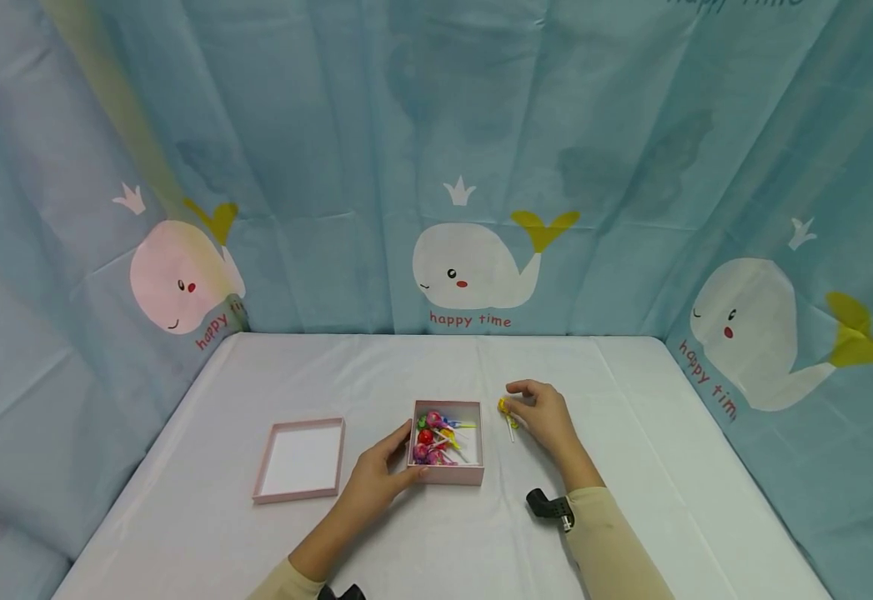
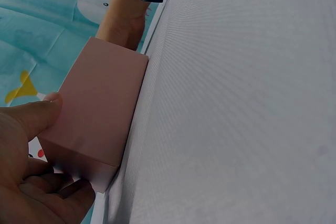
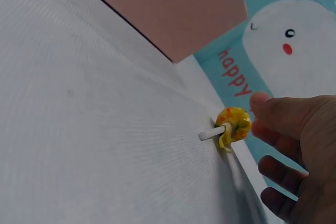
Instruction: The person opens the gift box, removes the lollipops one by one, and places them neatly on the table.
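A pink open-topped box [image 1: 445, 475] stands on the table, with several colourful wrapped lollipops [image 1: 434, 442] inside. My left hand [image 1: 373, 477] grips the box at its left side, thumb on the near wall and fingers around the corner. In the left wrist view that thumb presses the box wall [image 2: 100, 98]. To the right of the box is one yellow lollipop [image 3: 234, 124] with a white stick. Close beside its head, my right hand [image 1: 544, 417] has thumb and index finger apart. In the right wrist view, the other fingers are loosely bent.
A shallow pink lid [image 1: 301, 458] with a white inside lies left of the box. White cloth covers the table [image 1: 631, 500]. Blue curtains [image 1: 316, 167] printed with whales hang at the back and sides. A black device [image 1: 549, 505] is at the right wrist.
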### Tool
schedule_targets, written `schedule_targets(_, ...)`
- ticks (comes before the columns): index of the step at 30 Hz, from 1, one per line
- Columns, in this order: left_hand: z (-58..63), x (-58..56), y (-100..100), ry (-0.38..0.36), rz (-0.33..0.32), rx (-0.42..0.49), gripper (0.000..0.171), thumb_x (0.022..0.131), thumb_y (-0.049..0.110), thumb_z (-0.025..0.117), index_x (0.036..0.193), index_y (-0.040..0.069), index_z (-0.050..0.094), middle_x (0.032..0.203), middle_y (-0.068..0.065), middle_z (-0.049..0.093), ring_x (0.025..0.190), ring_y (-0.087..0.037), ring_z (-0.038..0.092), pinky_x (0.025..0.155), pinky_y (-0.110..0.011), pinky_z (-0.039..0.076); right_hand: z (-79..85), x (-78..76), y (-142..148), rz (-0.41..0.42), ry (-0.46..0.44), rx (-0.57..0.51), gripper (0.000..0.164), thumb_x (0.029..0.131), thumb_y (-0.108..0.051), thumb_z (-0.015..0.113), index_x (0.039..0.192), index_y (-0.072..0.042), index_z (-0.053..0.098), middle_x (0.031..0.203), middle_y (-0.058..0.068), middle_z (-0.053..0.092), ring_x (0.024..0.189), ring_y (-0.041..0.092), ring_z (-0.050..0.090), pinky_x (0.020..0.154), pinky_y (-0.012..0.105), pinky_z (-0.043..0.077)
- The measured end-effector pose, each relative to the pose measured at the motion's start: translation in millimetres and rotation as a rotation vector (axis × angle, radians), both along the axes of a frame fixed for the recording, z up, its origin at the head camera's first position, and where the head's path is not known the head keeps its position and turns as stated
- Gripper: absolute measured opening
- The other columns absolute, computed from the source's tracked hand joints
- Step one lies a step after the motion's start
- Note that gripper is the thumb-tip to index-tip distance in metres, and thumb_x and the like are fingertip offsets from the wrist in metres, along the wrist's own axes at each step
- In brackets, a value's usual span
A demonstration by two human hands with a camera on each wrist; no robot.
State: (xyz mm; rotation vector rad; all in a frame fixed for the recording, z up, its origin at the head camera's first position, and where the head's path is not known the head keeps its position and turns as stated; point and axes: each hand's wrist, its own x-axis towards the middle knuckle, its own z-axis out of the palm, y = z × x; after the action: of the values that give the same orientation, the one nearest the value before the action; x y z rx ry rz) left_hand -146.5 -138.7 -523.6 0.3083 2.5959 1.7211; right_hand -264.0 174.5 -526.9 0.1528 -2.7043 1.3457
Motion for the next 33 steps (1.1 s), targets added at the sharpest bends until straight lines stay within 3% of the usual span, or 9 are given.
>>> schedule_targets(10, -0.4, -0.6, 0, 0.001, -0.005, 0.007, 0.084, 0.088, 0.034, 0.083, 0.158, 0.013, 0.041, 0.160, -0.010, 0.044, 0.150, -0.032, 0.037, 0.119, -0.041, 0.038, 6.1, -1.5, 1, 0.030, 0.029, -0.018, 0.030, 0.091, -0.027, 0.080, 0.119, -0.018, 0.075, 0.121, 0.007, 0.069, 0.117, 0.028, 0.059, 0.103, 0.052, 0.051)
schedule_targets(21, 0.8, -0.5, 0, -0.002, -0.009, 0.019, 0.086, 0.086, 0.032, 0.084, 0.158, 0.013, 0.041, 0.160, -0.009, 0.043, 0.150, -0.030, 0.036, 0.119, -0.040, 0.037, 24.9, 3.3, -6, 0.100, 0.165, -0.008, 0.026, 0.089, -0.022, 0.082, 0.115, -0.018, 0.077, 0.116, 0.001, 0.074, 0.116, 0.025, 0.061, 0.104, 0.052, 0.051)
schedule_targets(33, 1.4, 0.1, 0, -0.006, -0.010, 0.027, 0.086, 0.087, 0.031, 0.084, 0.158, 0.010, 0.040, 0.160, -0.010, 0.043, 0.150, -0.030, 0.037, 0.119, -0.039, 0.038, 47.4, 12.0, -18, 0.151, 0.210, 0.000, 0.026, 0.090, -0.025, 0.082, 0.115, -0.022, 0.077, 0.118, -0.004, 0.073, 0.123, 0.023, 0.057, 0.105, 0.056, 0.051)
